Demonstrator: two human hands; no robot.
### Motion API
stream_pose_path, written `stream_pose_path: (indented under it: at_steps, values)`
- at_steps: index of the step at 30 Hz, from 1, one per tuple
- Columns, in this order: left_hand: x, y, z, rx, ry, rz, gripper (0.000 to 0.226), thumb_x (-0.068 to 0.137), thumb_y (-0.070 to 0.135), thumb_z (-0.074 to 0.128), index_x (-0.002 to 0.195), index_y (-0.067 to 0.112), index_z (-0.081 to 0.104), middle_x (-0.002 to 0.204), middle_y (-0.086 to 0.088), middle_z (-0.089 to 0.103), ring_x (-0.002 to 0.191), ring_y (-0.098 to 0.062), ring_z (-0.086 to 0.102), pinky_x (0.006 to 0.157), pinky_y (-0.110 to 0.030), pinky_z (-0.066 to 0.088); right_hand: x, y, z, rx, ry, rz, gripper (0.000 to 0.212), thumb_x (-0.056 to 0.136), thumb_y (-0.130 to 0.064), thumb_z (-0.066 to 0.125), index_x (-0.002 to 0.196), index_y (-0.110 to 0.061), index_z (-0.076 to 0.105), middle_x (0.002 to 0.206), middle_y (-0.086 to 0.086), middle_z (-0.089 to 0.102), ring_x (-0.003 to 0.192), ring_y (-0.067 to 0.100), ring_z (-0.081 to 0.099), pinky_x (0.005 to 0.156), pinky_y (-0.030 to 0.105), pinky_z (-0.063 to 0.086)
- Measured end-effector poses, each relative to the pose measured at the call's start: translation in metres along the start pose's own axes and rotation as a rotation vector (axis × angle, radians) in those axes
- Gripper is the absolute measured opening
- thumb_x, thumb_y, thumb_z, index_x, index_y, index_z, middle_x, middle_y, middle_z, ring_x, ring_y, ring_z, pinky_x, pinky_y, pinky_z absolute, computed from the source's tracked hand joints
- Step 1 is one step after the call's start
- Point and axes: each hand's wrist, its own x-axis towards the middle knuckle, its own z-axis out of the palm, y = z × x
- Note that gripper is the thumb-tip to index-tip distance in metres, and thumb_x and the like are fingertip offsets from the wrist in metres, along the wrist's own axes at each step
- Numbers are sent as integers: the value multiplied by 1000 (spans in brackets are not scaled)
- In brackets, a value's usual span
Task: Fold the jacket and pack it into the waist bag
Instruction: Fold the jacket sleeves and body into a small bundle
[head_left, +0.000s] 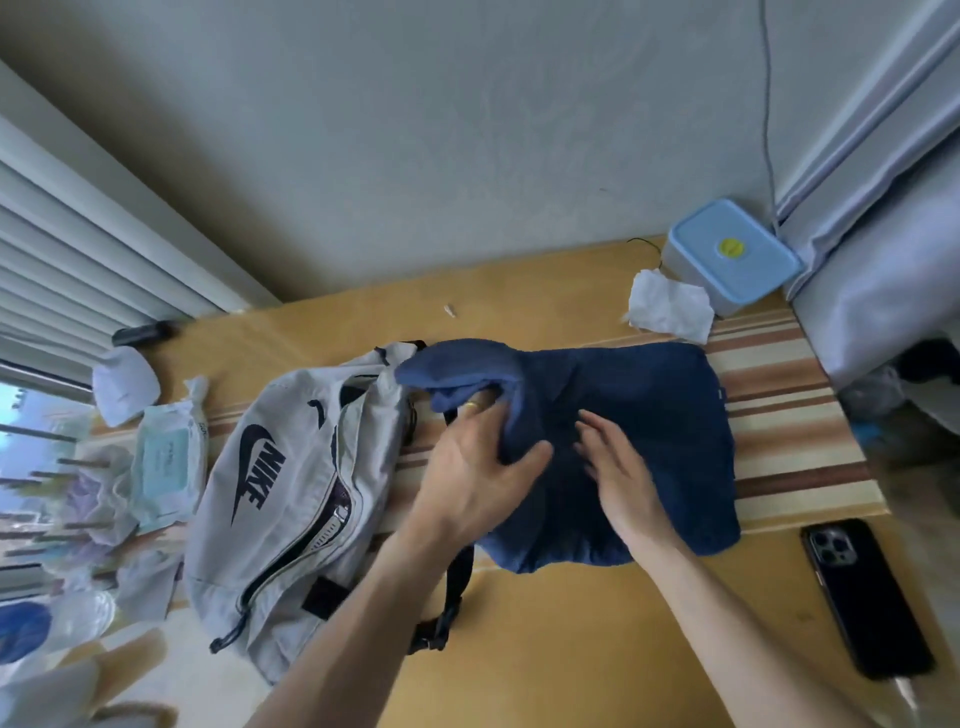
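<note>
A dark blue jacket (649, 415) lies partly folded on a striped mat on the wooden table. My left hand (478, 467) grips the jacket's left fold, thumb on top and fingers tucked under the raised cloth; a ring shows on one finger. My right hand (618, 467) rests flat and open on the middle of the jacket, fingers together. A light grey waist bag (291, 499) with a black logo lies just left of the jacket, its main zipper partly open and its black strap and buckle trailing toward the table's front.
A black phone (865, 597) lies at the front right. A blue-lidded box (732, 254) and a crumpled tissue (670, 306) sit at the back right. Wet wipes (166, 462) and clutter crowd the left edge. A wall stands behind the table.
</note>
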Motion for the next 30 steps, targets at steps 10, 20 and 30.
stream_pose_path:
  at_steps: [10,20,30]
  values:
    - [14,15,124,255,-76,343,40,106,34,40,137,18,59,156,-10,45,147,-24,37,116,-44,36,-45,7,-113,-316,700,-119,52,101,-48,38,143,-18,47,142,13,53,123,30,53,96,44,43]
    - [8,-101,117,690,-429,263,75,85,29,21,160,32,17,170,-3,2,157,-23,1,125,-45,14,6,103,-96,-1287,-86,-235,71,94,-64,19,158,-33,23,169,3,3,156,27,3,123,50,22]
    - [27,-108,141,748,-350,551,65,80,31,67,144,34,53,162,-2,35,152,-27,27,125,-50,14,12,72,-119,-1307,-206,-193,71,94,-72,18,156,-38,24,169,-9,6,155,15,5,120,44,28]
